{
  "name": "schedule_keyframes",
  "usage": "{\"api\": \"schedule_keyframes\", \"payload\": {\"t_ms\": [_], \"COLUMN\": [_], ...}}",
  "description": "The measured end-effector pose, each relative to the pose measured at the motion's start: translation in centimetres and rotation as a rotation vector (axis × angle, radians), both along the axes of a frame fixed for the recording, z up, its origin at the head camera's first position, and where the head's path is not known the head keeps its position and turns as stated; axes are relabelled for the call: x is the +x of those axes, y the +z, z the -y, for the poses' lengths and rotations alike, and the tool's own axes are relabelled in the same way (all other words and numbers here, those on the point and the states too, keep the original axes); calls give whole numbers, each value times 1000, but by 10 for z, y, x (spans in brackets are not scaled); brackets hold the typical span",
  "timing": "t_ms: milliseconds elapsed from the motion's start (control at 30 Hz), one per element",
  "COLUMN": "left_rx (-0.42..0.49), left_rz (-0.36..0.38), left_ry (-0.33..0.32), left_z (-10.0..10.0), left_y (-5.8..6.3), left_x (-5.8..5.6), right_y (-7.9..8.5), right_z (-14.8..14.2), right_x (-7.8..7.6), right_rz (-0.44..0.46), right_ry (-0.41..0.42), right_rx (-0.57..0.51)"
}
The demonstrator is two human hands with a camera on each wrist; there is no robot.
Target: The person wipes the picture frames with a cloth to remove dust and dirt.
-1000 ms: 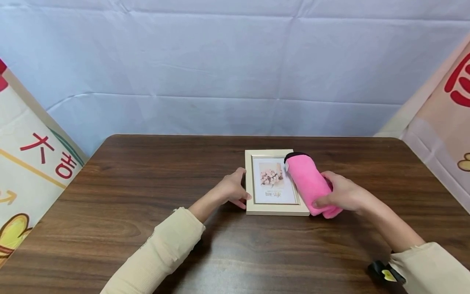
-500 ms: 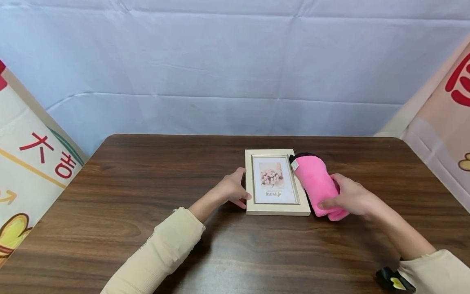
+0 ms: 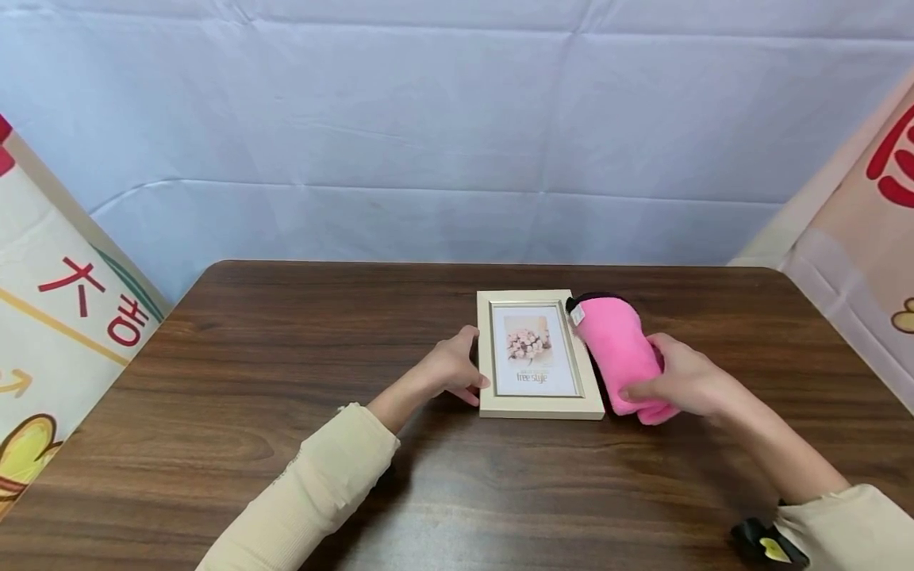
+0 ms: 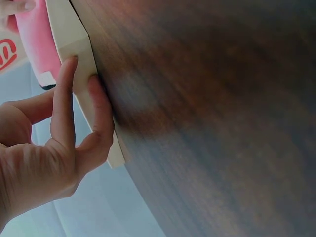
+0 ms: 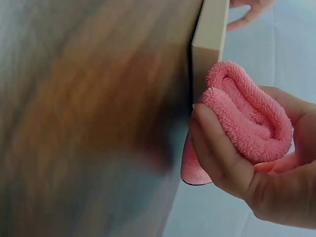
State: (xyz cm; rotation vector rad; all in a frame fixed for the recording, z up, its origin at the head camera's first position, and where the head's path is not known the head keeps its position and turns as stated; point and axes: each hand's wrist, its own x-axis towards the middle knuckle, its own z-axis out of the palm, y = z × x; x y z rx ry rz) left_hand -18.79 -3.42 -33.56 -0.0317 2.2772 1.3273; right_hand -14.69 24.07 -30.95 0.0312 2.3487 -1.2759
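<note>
Just beside frame edge (image 3: 589, 385), pink cloth (image 3: 620, 353)

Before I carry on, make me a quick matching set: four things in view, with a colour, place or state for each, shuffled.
1. Picture frame
2. Plush item
3. Left hand
4. Right hand

A. Gripping something soft
B. Mostly pink, with dark trim at its far end
C. Touching the frame's left edge
D. Cream-bordered, lying flat on the table

Pairs: 1-D, 2-B, 3-C, 4-A
</note>
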Motion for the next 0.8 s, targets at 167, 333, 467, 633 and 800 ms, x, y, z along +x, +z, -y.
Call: {"api": "schedule_keyframes", "payload": {"t_ms": [167, 333, 467, 633, 800], "left_rx": [-13, -15, -21, -29, -28], "left_rz": [2, 0, -1, 2, 3], "left_ry": [-2, -8, -11, -10, -13], "left_z": [1, 0, -2, -1, -1], "left_y": [-1, 0, 1, 0, -1], "left_x": [-1, 0, 0, 0, -1], "right_y": [3, -7, -11, -12, -12], "right_z": [-8, -2, 5, 10, 11], "right_x": [4, 6, 3, 1, -1], "right_rz": [-16, 4, 5, 0, 7], "right_ry": [9, -2, -19, -18, -16], "right_rx": [47, 65, 67, 67, 44]}}
